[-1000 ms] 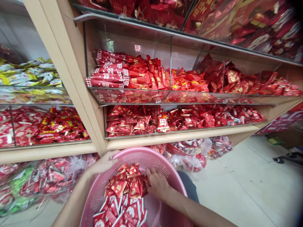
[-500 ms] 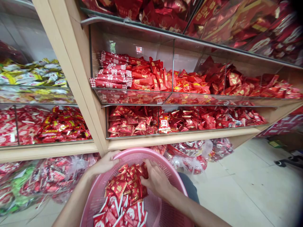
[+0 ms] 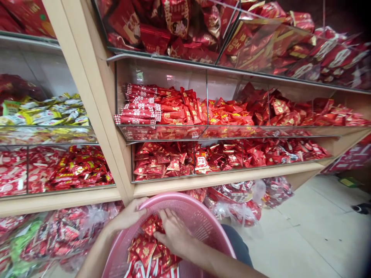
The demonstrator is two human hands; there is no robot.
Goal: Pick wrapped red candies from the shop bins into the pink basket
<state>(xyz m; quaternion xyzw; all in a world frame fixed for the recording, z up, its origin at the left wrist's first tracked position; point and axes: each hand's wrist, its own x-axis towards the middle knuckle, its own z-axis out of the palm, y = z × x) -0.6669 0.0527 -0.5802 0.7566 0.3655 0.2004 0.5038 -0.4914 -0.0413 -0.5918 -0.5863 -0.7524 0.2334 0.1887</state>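
A pink plastic basket with perforated walls stands low in front of me. My left hand grips its rim at the far left, the thumb on the inner side. Inside the basket lies a heap of small red packets with gold print, and red-and-white packets lie nearer to me. My right hand reaches in over the red packets, touching them. Its fingers are stretched out with the thumb apart, and the fingertips lie partly among the packets.
A wooden shelf unit faces me, its glass-fronted compartments filled with red packets. Yellow-and-white packets fill a bin at left. Plastic bags of packets lie on the floor beneath, with more bags behind the basket. Pale floor tiles extend right.
My right hand has moved left across the red packets, and its fingers lie farther over the heap. The left hand stays on the rim. The view has tilted up slightly.
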